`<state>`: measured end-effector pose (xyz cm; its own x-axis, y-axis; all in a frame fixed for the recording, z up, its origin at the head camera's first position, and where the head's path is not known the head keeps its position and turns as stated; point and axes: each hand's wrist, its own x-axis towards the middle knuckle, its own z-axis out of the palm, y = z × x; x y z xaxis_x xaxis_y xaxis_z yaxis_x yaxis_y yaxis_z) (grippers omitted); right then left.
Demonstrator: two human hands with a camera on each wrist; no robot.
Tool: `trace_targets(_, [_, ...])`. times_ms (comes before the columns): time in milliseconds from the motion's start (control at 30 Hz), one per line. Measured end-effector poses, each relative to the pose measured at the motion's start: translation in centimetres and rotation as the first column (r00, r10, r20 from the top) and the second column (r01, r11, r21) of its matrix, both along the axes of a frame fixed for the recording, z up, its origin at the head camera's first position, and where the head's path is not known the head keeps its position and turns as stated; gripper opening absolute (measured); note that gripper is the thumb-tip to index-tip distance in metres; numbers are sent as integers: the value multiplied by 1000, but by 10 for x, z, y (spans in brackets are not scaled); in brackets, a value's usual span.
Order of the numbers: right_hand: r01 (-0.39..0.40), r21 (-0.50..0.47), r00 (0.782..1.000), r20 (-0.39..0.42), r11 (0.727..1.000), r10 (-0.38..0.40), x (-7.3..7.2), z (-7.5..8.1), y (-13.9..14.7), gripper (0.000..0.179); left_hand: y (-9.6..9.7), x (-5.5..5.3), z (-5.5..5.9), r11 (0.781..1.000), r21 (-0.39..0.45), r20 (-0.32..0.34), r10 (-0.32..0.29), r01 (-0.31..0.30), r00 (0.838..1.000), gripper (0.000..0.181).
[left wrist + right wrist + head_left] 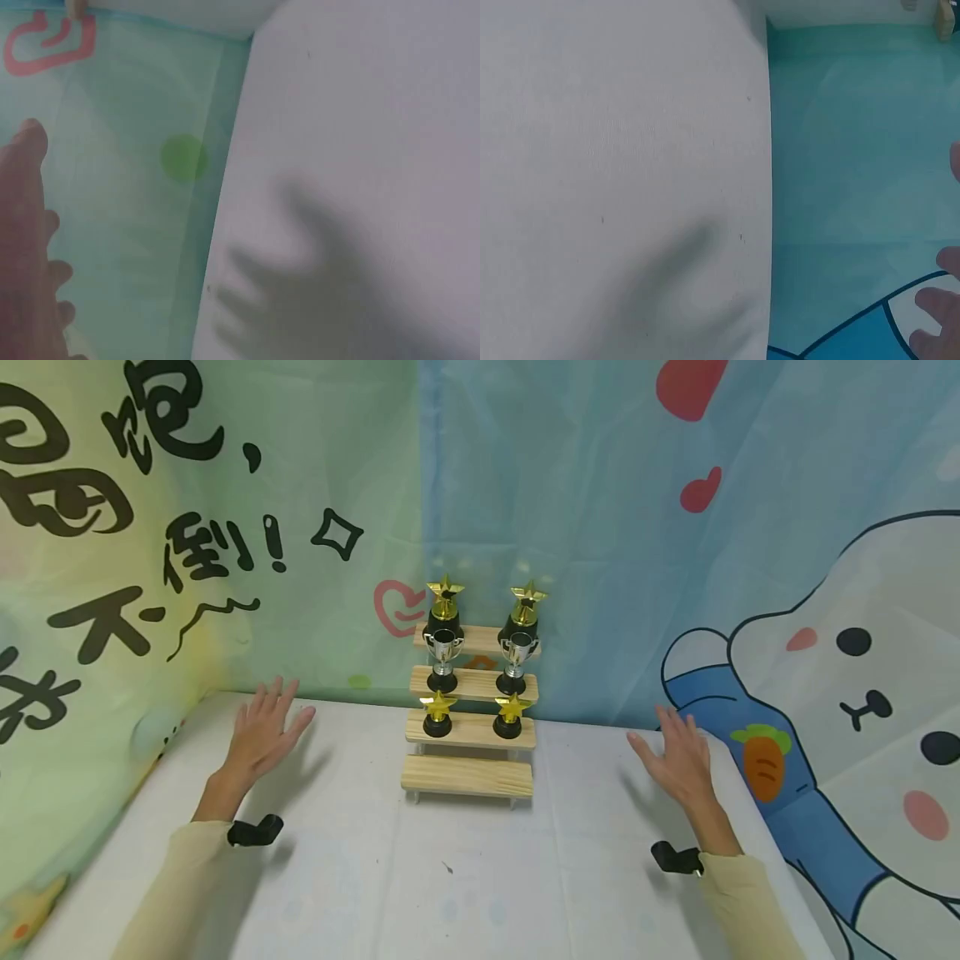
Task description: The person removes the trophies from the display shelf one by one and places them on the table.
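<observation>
A stepped wooden display rack (467, 775) stands at the middle of the table's back. On its top step are two large gold star trophies (444, 606) with black bases. Two silver cups (517, 652) occupy the step below, and two small gold star trophies (437, 714) the one under that. The lowest step is bare. My left hand (262, 735) hovers over the table left of the rack, fingers straight, holding nothing. To the right of the rack, my right hand (681, 760) is held likewise, apart from everything. Both wrist views show the fingers at the frame edge.
The white table (450, 893) reaches back to a printed cloth backdrop (585, 527) with black lettering, hearts and a white cartoon animal (862, 677). Each wrist wears a black camera mount (255, 832). Shadows of the hands fall on the tabletop.
</observation>
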<state>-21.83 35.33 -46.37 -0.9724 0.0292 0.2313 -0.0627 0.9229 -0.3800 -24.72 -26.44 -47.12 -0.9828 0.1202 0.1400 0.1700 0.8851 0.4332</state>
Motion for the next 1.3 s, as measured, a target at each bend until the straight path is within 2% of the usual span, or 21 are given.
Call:
trace_targets(133, [-16, -155, 998, 50, 988, 24, -1, 0, -9, 78, 14, -3, -5, 999, 48, 22, -15, 14, 1000, 75])
trace_targets(267, [17, -322, 994, 105, 947, 18, -1, 4, -28, 77, 32, -6, -12, 991, 126, 16, -51, 49, 999, 72])
trace_targets(400, [-2, -449, 999, 37, 894, 20, -1, 6, -53, 68, 52, -12, -20, 973, 214, 7, -91, 88, 996, 70])
trace_targets(533, [-95, -554, 995, -74, 827, 65, 0, 6, -79, 57, 72, -14, -24, 952, 291, 42, -108, 91, 993, 69])
trace_targets(600, [-161, -591, 986, -135, 790, 99, -3, 0, -87, 53, 82, -15, -26, 933, 344, 50, -130, 105, 990, 68])
trace_targets(667, [-189, -607, 981, -148, 772, 124, -3, 2, -97, 52, 90, -15, -28, 908, 400, 65, -161, 122, 985, 66])
trace_targets(767, [-205, -611, 979, -134, 764, 156, -3, 4, -112, 50, 101, -17, -31, 880, 452, 92, -212, 149, 973, 64])
trace_targets(800, [-204, -610, 979, -119, 766, 166, -4, 5, -116, 49, 104, -17, -31, 873, 463, 105, -225, 153, 969, 63])
trace_targets(833, [-179, -598, 983, -76, 781, 167, -1, 11, -123, 50, 107, -17, -32, 868, 472, 114, -238, 158, 965, 63])
trace_targets(1000, [-191, -605, 974, -20, 773, 225, -6, 11, -138, 47, 119, -21, -39, 841, 509, 128, -286, 185, 950, 67])
trace_targets(1100, [-208, -608, 969, -21, 766, 246, -9, 9, -146, 45, 123, -22, -42, 828, 530, 137, -298, 184, 945, 68])
trace_targets(1300, [-225, -574, 965, -17, 787, 263, -13, 6, -157, 41, 129, -23, -46, 807, 566, 151, -303, 169, 941, 70])
